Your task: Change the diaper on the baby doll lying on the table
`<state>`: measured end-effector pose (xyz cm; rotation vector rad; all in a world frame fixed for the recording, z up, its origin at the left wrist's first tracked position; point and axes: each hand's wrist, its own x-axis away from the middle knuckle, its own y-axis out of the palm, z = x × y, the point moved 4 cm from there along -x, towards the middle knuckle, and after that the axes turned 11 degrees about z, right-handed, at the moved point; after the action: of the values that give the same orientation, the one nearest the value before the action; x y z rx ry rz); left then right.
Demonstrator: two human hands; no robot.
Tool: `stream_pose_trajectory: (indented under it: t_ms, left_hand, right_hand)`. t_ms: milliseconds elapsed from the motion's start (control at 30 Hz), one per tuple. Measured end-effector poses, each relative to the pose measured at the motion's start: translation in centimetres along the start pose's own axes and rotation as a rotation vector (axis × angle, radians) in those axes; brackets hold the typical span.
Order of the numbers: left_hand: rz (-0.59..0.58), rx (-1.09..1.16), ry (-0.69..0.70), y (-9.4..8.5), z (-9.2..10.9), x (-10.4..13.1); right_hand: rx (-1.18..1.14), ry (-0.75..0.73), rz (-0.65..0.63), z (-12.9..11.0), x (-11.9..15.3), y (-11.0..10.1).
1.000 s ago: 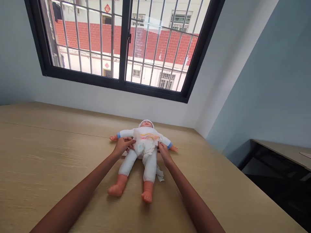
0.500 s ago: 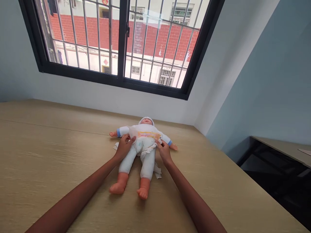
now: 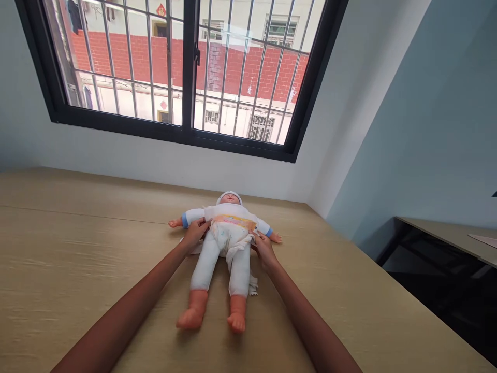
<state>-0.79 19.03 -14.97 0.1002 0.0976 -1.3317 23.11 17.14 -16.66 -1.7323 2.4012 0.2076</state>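
A baby doll (image 3: pixel 239 272) in white clothes with blue cuffs lies on its back, its feet toward me. Around its hips is a white diaper (image 3: pixel 229 235) with an orange and yellow printed band at the waist. My left hand (image 3: pixel 196 234) is closed on the diaper's edge at the left side of the waist, thumb and fingers pinched together. On the opposite side, my right hand (image 3: pixel 264 248) pinches the other edge, near the doll's hip. Loose white flaps of the diaper stick out beneath both hips, partly hidden.
The doll lies on a wood-grain table (image 3: pixel 97 259) against a white wall. Above it is a barred window (image 3: pixel 186 67) with a dark frame. A second, dark-legged table (image 3: pixel 438 238) stands to the right, past this table's edge.
The view has shifted slightly. The waistband is pulled flatter across the doll's belly, and the left hand has drawn in lower at its side. Both hands keep their hold.
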Motion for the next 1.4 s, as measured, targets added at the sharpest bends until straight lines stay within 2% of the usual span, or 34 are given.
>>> stream_pose_trajectory:
  t_ms: [133,200,267,400,500,600,667,767,867,933,1067,1133,1200,1300,1400]
  left_hand:
    - [0.034,-0.051,-0.058,-0.5,-1.0,0.5]
    - [0.08,-0.07,-0.063,-0.7,-1.1,0.5]
    - [0.147,-0.082,-0.045,-1.0,-0.9,0.3]
    - [0.359,-0.084,0.103,-1.6,1.1,0.1]
    - [0.421,-0.102,0.286,-1.4,3.2,0.9]
    - [0.29,-0.155,0.429,0.1,4.7,2.2]
    - [0.174,-0.196,0.469,1.3,5.0,3.1]
    - [0.057,-0.259,0.462,2.4,4.5,3.9]
    - [0.014,-0.318,0.433,2.5,3.8,3.9]
    - [0.01,-0.348,0.425,2.3,3.6,3.6]
    - [0.034,-0.409,0.459,2.2,4.1,3.7]
    - [0.036,-0.443,0.514,2.6,5.0,4.4]
    - [-0.002,-0.485,0.599,3.3,6.2,5.5]
    - [-0.151,-0.571,0.741,5.2,8.1,7.6]
    - [-0.37,-0.659,0.854,7.6,8.8,9.4]
  right_hand:
    - [0.148,-0.122,0.121,-0.5,-0.1,-0.9]
    - [0.209,-0.22,0.191,-1.5,0.3,-1.4]
    - [0.246,-0.342,0.205,-3.1,0.9,-1.7]
    - [0.294,-0.528,0.049,-5.6,2.2,-1.1]
    - [0.331,-0.531,-0.073,-5.4,2.7,-0.1]
    - [0.342,-0.472,-0.141,-4.1,2.7,0.6]
    - [0.331,-0.43,-0.16,-3.3,2.7,0.8]
    - [0.304,-0.378,-0.176,-2.7,2.5,1.1]
    - [0.287,-0.328,-0.219,-2.8,1.7,1.0]
    - [0.288,-0.287,-0.268,-3.2,0.8,0.1]
    - [0.376,-0.188,-0.412,-3.8,-0.2,-3.7]
    - [0.458,-0.141,-0.553,-3.6,0.5,-5.1]
    - [0.528,-0.114,-0.703,-3.0,2.0,-5.5]
    - [0.573,-0.138,-0.806,-2.1,4.2,-4.3]
    - [0.566,-0.184,-0.748,-1.5,4.4,-3.0]
